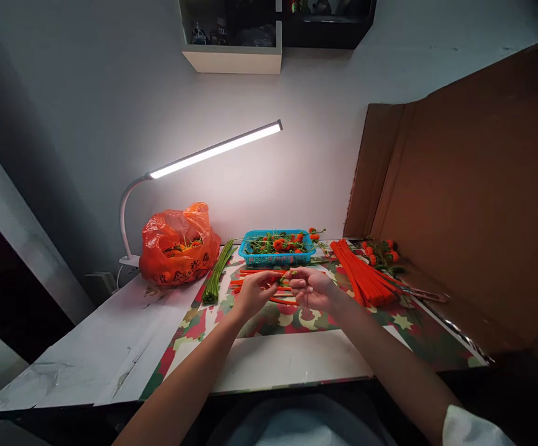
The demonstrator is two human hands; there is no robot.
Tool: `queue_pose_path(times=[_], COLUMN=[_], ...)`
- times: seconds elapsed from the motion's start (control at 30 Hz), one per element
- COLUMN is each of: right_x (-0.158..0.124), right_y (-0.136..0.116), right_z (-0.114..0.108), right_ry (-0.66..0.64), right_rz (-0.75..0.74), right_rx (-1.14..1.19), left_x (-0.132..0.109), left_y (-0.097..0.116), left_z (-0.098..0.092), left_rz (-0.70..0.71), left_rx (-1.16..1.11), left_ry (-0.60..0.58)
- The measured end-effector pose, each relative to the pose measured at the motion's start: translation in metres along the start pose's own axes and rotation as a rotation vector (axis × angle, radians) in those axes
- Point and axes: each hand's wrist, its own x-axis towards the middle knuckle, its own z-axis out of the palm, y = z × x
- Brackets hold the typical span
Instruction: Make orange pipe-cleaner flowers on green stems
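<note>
The wall (296, 99) behind is smooth and pale, and on it hangs a shelf (234, 60) made like a box, in a white and a dark part. At my right a big brown sheet of cardboard (477, 179) stands up, flat, with folded edge. My table (83, 341) has a white covering, wrinkled and torn in places, and over it lies a cloth (445, 341) (or printed paper, I cannot tell) with stars and moons. A smooth white board (291, 359) is near to me.

The lamp (215, 150) is a long, glowing bar on a curved neck. Under it sits the bag (173, 266), thin orange plastic, shiny and crumpled, with orange flowers inside. The basket (275, 259) is blue, of plastic with small holes, and it holds round, fluffy orange flowers on thin green stems. On the right the red bundle (364, 275) opens like a fan; just beyond it lie more flowers (380, 251). The green bundle (215, 282) is of thin, straight stems, between bag and basket.

Loose red strips (283, 301) lie beneath my hands. My left hand (255, 292) pinches a small red and green piece (282, 281) between thumb and forefinger, above the cloth, before the basket. My right hand (317, 289) is at its other side, fingers curled; whether they also pinch it, I cannot tell.
</note>
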Motion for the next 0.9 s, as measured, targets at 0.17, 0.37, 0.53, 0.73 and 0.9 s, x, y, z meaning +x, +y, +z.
queue_pose_path(times=[0.17,0.37,0.53,0.73,0.9], right_x=[-0.006,-0.003,0.002,0.012,0.021], right_y=[-0.012,-0.02,-0.007,0.014,0.017], right_z=[-0.01,-0.03,-0.025,-0.021,-0.027], right_ry=[-0.02,-0.032,0.075,0.185,0.072], right_rz=[0.035,-0.075,-0.574,-0.764,-0.73], right_rx=[-0.105,-0.333,-0.723,-1.258,-1.122], left_x=[0.002,0.005,0.005,0.004,0.003], left_y=[-0.006,-0.005,-0.003,-0.003,-0.006], left_z=[0.002,-0.001,-0.002,-0.001,-0.003], left_rz=[-0.127,-0.186,-0.341,-0.435,-0.454], left_rx=[-0.322,-0.526,-0.676,-0.78,-0.757], left_ry=[-0.061,-0.093,-0.152,-0.26,-0.267])
